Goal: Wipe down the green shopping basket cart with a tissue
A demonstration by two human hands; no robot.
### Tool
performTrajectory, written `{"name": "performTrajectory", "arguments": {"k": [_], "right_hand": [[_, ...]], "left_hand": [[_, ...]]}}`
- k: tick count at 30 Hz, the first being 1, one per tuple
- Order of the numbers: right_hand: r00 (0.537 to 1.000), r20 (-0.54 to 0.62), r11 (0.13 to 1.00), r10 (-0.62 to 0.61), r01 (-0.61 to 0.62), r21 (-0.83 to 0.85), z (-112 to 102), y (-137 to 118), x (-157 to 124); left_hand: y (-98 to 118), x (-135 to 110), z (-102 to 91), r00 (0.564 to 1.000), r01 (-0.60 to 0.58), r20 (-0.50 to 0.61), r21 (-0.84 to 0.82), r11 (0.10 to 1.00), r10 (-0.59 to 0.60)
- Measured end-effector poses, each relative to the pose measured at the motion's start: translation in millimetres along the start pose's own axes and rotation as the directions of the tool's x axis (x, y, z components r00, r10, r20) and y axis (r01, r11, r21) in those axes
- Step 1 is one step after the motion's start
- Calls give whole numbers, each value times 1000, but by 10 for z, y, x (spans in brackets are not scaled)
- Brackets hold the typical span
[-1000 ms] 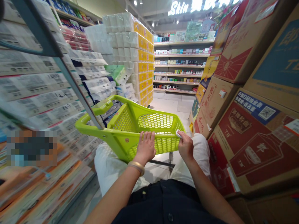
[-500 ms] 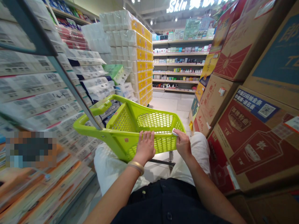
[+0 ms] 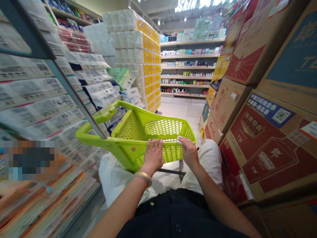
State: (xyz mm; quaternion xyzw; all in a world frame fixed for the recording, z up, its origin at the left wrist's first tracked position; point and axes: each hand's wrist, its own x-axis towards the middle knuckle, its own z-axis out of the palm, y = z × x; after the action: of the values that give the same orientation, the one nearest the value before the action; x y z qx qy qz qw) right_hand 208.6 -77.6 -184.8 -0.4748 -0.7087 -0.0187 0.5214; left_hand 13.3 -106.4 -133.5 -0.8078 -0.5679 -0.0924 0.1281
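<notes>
A lime-green shopping cart basket (image 3: pixel 123 148) with lattice walls stands in front of my knees, its handle to the left and its inside bare where I can see it. My left hand (image 3: pixel 153 155) grips the near rim, fingers curled over the top edge and a gold bangle on the wrist. Farther right along the same rim, my right hand (image 3: pixel 190 151) pinches a small folded white wipe (image 3: pixel 179 139) against the edge. The thumb side faces up, and the fingers partly hide the wipe.
Stacked cartons (image 3: pixel 269 142) rise close on my right. Packs of tissue paper (image 3: pixel 47 89) and toilet-roll bundles (image 3: pixel 148 62) line the left. A grey metal bar (image 3: pixel 74 96) slants across the cart handle. Shelves of boxed goods (image 3: pixel 190 57) stand beyond the tiled floor (image 3: pixel 178 107).
My right hand has slid left along the near rim with the white wipe, closer to my left hand. My left hand keeps its place on the rim.
</notes>
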Motion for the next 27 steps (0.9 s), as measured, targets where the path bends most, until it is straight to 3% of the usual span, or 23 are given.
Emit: {"name": "performTrajectory", "arguments": {"k": [3, 6, 11, 13, 15, 20, 22, 25, 27], "right_hand": [[990, -106, 994, 98, -103, -39, -141, 224, -39], [982, -127, 988, 137, -144, -52, -93, 146, -24], [995, 83, 998, -58, 56, 19, 219, -382, 52], [987, 127, 994, -102, 97, 41, 261, -456, 52], [992, 102, 997, -71, 68, 38, 210, -364, 29], [985, -129, 993, 118, -120, -8, -81, 149, -34], [974, -170, 987, 152, -159, -29, -109, 188, -32], [988, -110, 992, 111, -116, -40, 21, -55, -10], [1000, 11, 1000, 10, -10, -13, 159, -303, 5]], "left_hand": [[11, 5, 19, 1000, 6, -4, -2, 1000, -6], [22, 14, 25, 1000, 9, -9, 0, 1000, -9], [18, 9, -6, 1000, 11, -6, 7, 1000, -11], [11, 2, -15, 1000, 10, -8, 5, 1000, -10], [6, -4, -14, 1000, 3, -12, -3, 1000, -3], [14, 1, 5, 1000, 5, -4, -1, 1000, -5], [23, 8, 7, 1000, 11, -4, 3, 1000, -11], [30, 14, -1, 1000, 12, -9, 2, 1000, -12], [29, 11, -11, 1000, 13, -13, -6, 1000, -13]]}}
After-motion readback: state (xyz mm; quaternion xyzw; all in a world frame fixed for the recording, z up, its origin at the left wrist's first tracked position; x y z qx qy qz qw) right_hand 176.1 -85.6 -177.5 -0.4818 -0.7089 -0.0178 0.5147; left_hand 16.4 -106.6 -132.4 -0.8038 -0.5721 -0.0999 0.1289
